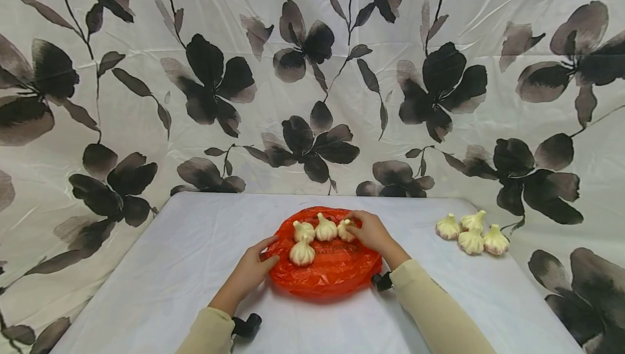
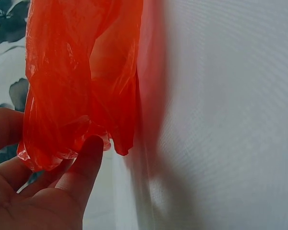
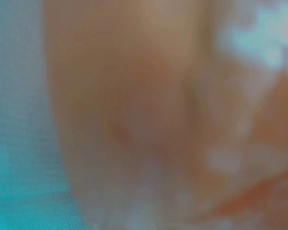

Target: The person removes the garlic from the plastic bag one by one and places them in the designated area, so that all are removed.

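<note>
Farthest left on the white counter, the left hand pinches the edge of a red plastic bag, thumb on the near side and fingers behind it, as the left wrist view confirms. The bag sits between the 2 hands, spread low and round, its plastic crumpled, with printing near the middle.

On the bag's red surface are 4 garlic bulbs: a rear-left bulb, a front-left bulb just before it, a middle bulb, and a right-hand bulb. Whether they lie within the bag's mouth or on top of it, I cannot tell.

The right hand reaches over the bag's right rim, its thumb and fingers closed about the right-hand bulb (the right wrist view is too blurred to add anything).

Well apart, at the counter's right side, a cluster of 4 more bulbs stands close together.

The step in hand seems to be handling a single bulb at the bag, placing or lifting unclear. The next move probably calls for a steady left hold and a clean release or lift by the right.
</note>
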The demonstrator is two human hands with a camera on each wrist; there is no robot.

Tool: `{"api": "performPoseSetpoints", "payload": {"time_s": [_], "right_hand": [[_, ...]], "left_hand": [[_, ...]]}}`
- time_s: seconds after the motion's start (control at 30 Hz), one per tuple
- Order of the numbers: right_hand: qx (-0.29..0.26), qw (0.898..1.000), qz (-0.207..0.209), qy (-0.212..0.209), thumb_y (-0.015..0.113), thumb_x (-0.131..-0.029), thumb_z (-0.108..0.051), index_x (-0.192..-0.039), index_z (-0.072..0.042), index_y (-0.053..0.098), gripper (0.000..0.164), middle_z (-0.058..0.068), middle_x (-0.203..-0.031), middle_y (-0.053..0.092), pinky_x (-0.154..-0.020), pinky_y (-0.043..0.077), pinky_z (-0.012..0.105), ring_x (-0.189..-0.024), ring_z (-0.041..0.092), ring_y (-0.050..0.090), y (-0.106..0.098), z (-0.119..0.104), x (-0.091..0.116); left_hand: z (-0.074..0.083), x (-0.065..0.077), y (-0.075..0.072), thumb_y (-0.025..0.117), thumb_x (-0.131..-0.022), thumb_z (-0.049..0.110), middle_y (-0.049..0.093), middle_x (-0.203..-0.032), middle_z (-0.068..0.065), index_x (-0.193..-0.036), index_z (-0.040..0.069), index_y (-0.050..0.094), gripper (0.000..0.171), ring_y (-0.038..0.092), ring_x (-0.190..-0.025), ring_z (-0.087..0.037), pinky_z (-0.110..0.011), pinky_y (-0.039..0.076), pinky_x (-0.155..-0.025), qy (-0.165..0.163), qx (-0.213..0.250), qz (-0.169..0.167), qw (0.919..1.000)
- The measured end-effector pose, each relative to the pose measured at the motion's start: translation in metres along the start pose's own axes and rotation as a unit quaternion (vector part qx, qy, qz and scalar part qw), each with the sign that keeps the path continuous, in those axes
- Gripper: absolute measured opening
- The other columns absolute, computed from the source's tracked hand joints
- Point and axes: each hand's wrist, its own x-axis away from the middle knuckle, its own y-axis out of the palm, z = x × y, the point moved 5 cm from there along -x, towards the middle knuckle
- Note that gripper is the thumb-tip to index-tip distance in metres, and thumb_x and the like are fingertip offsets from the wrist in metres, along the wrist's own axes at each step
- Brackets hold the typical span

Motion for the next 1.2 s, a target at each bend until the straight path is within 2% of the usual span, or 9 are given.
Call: {"api": "performPoseSetpoints", "payload": {"time_s": [0.2,0.43,0.7,1.03,1.2], "right_hand": [[0.002,1.0,-0.003,0.002,0.068,-0.09,-0.018,-0.107,-0.016,0.069,0.017,0.006,-0.112,0.07,-0.097,0.05,0.047,-0.109,0.027,0.062,0.0,-0.001,0.001],[0.003,1.0,0.015,-0.012,0.069,-0.089,-0.02,-0.108,-0.016,0.07,0.019,0.003,-0.108,0.071,-0.094,0.051,0.045,-0.102,0.024,0.064,-0.005,-0.005,0.004],[-0.006,1.0,0.025,-0.014,0.068,-0.09,-0.024,-0.116,-0.017,0.068,0.027,0.002,-0.112,0.071,-0.097,0.051,0.046,-0.106,0.025,0.064,-0.011,-0.012,0.007],[-0.016,0.995,0.069,-0.064,0.069,-0.089,-0.023,-0.116,-0.013,0.068,0.029,0.004,-0.107,0.072,-0.091,0.054,0.043,-0.101,0.024,0.067,-0.022,-0.023,0.011],[-0.037,0.995,0.067,-0.068,0.069,-0.089,-0.023,-0.116,-0.012,0.068,0.029,0.004,-0.106,0.072,-0.089,0.055,0.044,-0.1,0.024,0.068,-0.029,-0.029,0.015]], "left_hand": [[0.0,0.0,-0.001,0.059,-0.093,0.013,0.044,-0.149,-0.015,-0.145,0.019,0.046,0.054,0.054,-0.126,-0.034,-0.041,0.055,-0.093,0.0,-0.001,0.001,1.0],[0.003,0.002,-0.001,0.059,-0.093,0.014,0.045,-0.148,-0.015,-0.145,0.019,0.046,0.053,0.056,-0.124,-0.033,-0.04,0.055,-0.092,0.0,-0.006,0.006,1.0],[0.007,0.004,0.001,0.059,-0.094,0.012,0.044,-0.148,-0.017,-0.145,0.016,0.046,0.053,0.054,-0.126,-0.036,-0.042,0.054,-0.094,0.011,-0.002,0.001,0.9999],[0.002,0.002,0.0,0.059,-0.093,0.013,0.045,-0.148,-0.017,-0.144,0.017,0.046,0.053,0.054,-0.126,-0.036,-0.042,0.053,-0.095,0.012,-0.002,0.008,0.9999],[0.002,0.002,-0.001,0.059,-0.094,0.013,0.044,-0.148,-0.016,-0.145,0.017,0.046,0.053,0.054,-0.127,-0.037,-0.043,0.053,-0.095,0.006,-0.006,0.011,0.9999]]}}
